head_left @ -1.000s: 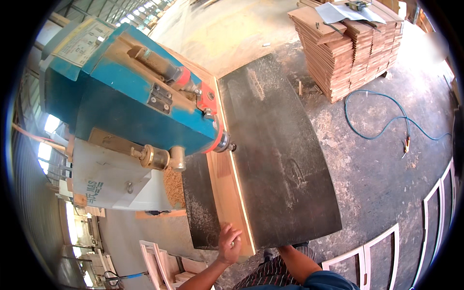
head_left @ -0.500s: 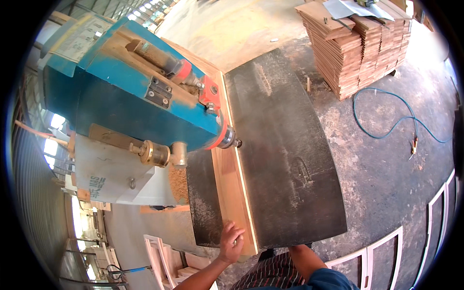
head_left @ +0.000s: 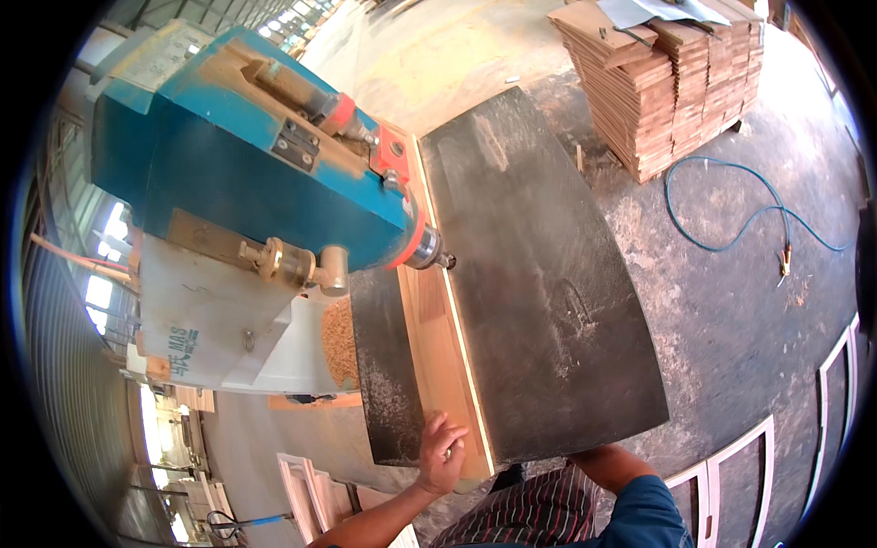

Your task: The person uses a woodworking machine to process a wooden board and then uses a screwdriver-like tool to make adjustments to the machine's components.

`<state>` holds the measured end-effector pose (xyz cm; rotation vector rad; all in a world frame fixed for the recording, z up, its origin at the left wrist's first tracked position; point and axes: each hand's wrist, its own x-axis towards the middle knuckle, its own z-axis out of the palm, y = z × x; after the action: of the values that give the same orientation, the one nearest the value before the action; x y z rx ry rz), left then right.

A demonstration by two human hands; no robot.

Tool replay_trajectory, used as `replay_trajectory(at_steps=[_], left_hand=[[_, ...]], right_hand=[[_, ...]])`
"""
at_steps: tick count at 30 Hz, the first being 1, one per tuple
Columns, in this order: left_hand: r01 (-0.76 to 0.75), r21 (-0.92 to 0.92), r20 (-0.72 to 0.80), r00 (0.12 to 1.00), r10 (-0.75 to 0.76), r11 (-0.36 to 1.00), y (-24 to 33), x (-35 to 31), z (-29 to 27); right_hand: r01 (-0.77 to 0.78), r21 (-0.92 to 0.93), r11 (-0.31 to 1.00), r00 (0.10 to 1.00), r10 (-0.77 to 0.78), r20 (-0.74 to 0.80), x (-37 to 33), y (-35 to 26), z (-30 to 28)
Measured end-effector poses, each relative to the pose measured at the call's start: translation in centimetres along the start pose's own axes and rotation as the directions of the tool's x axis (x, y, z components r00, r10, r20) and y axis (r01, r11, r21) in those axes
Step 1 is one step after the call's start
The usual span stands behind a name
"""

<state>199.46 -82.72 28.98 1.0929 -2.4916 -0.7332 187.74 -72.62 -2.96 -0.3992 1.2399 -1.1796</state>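
My left hand point(head_left: 442, 454), fingers curled in, rests at the near end of a long wooden board point(head_left: 442, 352). No object shows in its fingers. The board runs away from me across a dark worktable point(head_left: 557, 301) and has a bright strip along its right edge. My right forearm point(head_left: 610, 466) reaches under the table's near edge, which hides the hand. A blue drilling machine head point(head_left: 265, 173) juts in from the left. Its chuck point(head_left: 429, 248) holds a short dark bit point(head_left: 449, 261) above the board's right edge.
Sawdust point(head_left: 339, 342) lies beside the grey machine body point(head_left: 215, 315). A tall stack of wooden panels point(head_left: 662, 100) stands at the far right, near a blue air hose point(head_left: 731, 242) on the floor. Pale wooden frames point(head_left: 717, 484) are at the lower right; more timber point(head_left: 315, 493) is at the lower left.
The view has shifted slightly. My right arm has swung outward to the right, its hand still under the table edge. My left hand stays at the board's near end.
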Motion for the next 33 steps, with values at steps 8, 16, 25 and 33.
replay_trajectory(at_steps=[8,16,25,33], left_hand=[[-0.109,-0.018,-0.015,0.994,0.109,0.994,-0.7,-0.2,0.0],[-0.154,-0.134,-0.061,0.987,0.147,0.979,-2.5,-0.8,-0.3],[-0.228,-0.146,-0.107,0.971,0.214,0.963,-3.3,-0.9,-1.2],[-0.256,-0.111,-0.02,0.967,0.255,0.96,-3.1,-0.2,-1.5]], right_hand=[[0.126,0.081,0.989,0.989,-0.118,-0.093,1.6,1.1,0.2],[0.235,0.213,0.948,0.959,-0.19,-0.21,2.7,-0.5,0.3],[0.374,0.458,0.806,0.889,-0.171,-0.425,-2.1,2.5,11.0],[0.37,0.464,0.805,0.895,-0.175,-0.412,-3.0,1.7,9.9]])
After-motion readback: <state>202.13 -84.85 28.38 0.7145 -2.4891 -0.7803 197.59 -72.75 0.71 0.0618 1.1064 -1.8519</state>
